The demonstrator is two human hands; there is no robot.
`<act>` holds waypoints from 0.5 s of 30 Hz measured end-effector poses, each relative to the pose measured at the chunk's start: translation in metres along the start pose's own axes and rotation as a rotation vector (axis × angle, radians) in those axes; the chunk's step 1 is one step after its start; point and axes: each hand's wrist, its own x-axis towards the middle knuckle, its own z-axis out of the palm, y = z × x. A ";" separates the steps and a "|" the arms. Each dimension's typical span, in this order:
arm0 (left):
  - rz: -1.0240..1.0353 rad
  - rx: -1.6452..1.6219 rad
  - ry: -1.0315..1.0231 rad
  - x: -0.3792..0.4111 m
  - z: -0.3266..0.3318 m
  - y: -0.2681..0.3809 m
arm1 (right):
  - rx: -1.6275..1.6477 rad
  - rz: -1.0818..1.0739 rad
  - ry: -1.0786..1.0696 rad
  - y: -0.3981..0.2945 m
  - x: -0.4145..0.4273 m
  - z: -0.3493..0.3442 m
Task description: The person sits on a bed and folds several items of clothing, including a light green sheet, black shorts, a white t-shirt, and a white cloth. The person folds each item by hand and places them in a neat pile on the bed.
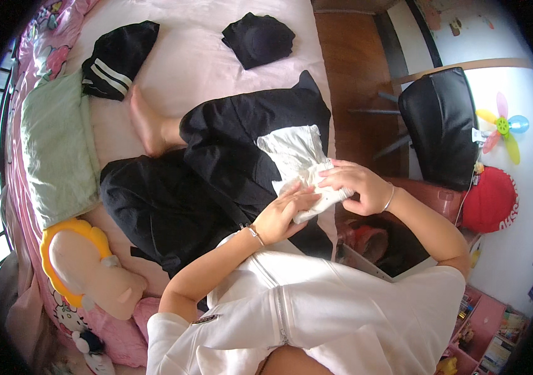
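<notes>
A crumpled white cloth garment with a gathered edge lies over the black trousers on my thigh. My left hand rests on its lower left part, fingers spread over the fabric. At its right side my right hand grips a folded part of the cloth between thumb and fingers. Both hands are close together, not crossing. On the bed beyond my legs are a folded black garment and a black garment with white stripes.
A green folded cloth and a plush toy with a yellow rim lie on the bed at left. Right of the bed stand a black chair, a colourful toy fan, a red cap and pink shelves.
</notes>
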 end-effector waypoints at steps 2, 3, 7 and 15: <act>-0.293 -0.103 0.123 -0.004 0.011 0.007 | 0.249 0.159 0.085 0.016 -0.003 0.011; -0.439 -0.154 0.185 -0.005 0.017 0.008 | 0.373 0.237 0.128 0.023 -0.004 0.014; -0.537 -0.333 0.510 0.004 0.036 -0.016 | 0.701 0.451 0.338 0.037 0.020 0.033; -0.965 -0.921 0.714 0.030 0.003 -0.027 | 0.452 0.506 0.672 0.064 0.065 0.066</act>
